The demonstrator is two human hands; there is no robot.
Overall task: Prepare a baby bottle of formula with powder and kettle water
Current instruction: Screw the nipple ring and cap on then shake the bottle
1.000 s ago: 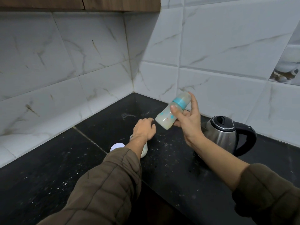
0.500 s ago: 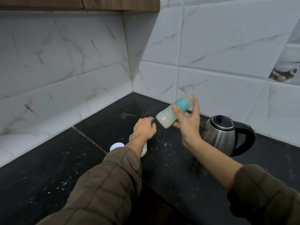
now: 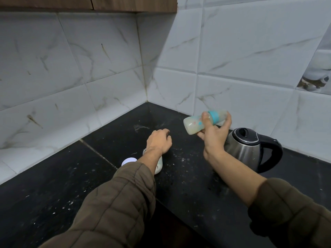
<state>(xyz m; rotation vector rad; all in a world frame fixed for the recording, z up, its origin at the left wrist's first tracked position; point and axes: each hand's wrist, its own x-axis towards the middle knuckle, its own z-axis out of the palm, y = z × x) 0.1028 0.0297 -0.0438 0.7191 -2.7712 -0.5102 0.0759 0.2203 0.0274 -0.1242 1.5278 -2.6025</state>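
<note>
My right hand (image 3: 214,136) grips a baby bottle (image 3: 194,123) with a blue collar, held nearly on its side above the counter, cap end to the right; milky liquid fills it. My left hand (image 3: 159,141) rests curled on the black counter (image 3: 53,185), fingers closed with nothing visible in them. Under my left forearm stands a white powder container (image 3: 159,166), mostly hidden, and its white lid (image 3: 129,161) lies just left of it. A steel kettle (image 3: 245,149) with black lid and handle stands right of my right hand.
Marble-look tiled walls meet in a corner behind the counter. A wooden cabinet (image 3: 89,4) hangs overhead. White powder specks dot the counter. The counter's front inner edge runs beneath my arms.
My right hand has tipped the bottle from steeply tilted to almost horizontal and shifted it right. My left hand has stayed in place.
</note>
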